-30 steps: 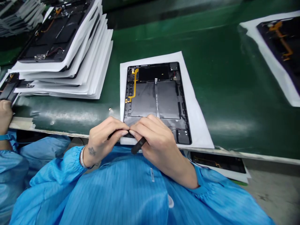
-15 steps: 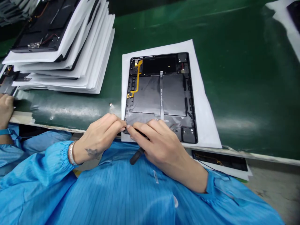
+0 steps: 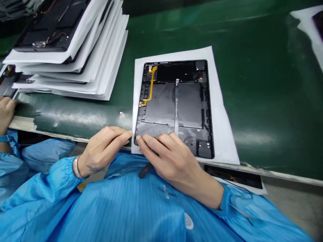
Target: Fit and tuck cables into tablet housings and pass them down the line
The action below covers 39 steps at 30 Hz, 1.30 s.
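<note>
A black tablet housing lies open on a white sheet, with a yellow flex cable along its left side and a grey ribbon cable down its middle. My right hand rests over the housing's lower left part, its fingers closed around a black-handled tool; the tool's tip is hidden. Beside the lower left corner is my left hand, thumb and forefinger pinched together. Whatever those fingertips may hold is too small to make out.
On the green work surface, a tall stack of housings and white sheets stands at the upper left. Another person's hand is at the far left edge. Below the table edge at right lies another housing.
My left hand has drawn slightly left, away from the right fingertips and the housing's corner. My right hand stays at the corner with the tool. The view has shifted a little.
</note>
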Tool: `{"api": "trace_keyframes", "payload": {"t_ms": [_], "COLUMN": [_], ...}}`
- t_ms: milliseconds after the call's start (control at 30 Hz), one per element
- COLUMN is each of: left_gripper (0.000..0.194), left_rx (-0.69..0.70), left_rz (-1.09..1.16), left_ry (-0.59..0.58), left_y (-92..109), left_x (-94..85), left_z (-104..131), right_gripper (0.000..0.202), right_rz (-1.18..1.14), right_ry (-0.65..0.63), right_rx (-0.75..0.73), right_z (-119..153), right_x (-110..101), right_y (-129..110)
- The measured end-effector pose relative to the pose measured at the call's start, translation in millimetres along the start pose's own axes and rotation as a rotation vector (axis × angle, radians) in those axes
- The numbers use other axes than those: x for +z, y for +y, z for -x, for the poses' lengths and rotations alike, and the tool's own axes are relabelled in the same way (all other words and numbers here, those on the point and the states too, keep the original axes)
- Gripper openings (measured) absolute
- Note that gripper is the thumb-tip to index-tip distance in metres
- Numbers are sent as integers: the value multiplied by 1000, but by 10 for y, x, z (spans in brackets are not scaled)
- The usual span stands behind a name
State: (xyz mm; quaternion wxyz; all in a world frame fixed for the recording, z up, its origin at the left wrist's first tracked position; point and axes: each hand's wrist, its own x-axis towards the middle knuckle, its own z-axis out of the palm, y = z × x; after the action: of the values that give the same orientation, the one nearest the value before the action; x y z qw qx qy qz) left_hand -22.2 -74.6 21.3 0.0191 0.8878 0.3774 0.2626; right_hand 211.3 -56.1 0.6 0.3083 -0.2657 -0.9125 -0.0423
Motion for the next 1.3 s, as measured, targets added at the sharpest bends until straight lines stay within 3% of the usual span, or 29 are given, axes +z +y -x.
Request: {"api": "trace_keyframes", "payload": {"t_ms": [167,300,367,500,600,833,1033,1300], "left_gripper": [28,27,25,23,46,50,49,46], "left_rx": [117,199,207,84,3,-30,-10,17], "left_rz": [-14,-108,-139,-88,1,124,102,37], "left_ry": [-31,-94,-129,-133,-163,-124,-81,-58], "left_y": [20,61,59,-50,-151,-151,-141,-129], "left_x": [41,7,-7,31,112,255,285,318], "left_z": [3,-43,-69,-139,-181,-150,-147,-125], "right_gripper": [22,74,87,49,24,19,40,27], "right_rz": [-53,-242,-262,-71,-27,-3,8,-1], "right_ry": [-33,-53,-104,-69,-26,-144,-164,-122], "right_rx": [6,134,202,198,206,199,138,164], "right_z": [12,-1,-23,-52,-37,-12,6,-20], "right_x": [-8,-174,-285,-397,-393,-323,-192,-133], "right_y": [5,81,125,136,93,64,47,13]}}
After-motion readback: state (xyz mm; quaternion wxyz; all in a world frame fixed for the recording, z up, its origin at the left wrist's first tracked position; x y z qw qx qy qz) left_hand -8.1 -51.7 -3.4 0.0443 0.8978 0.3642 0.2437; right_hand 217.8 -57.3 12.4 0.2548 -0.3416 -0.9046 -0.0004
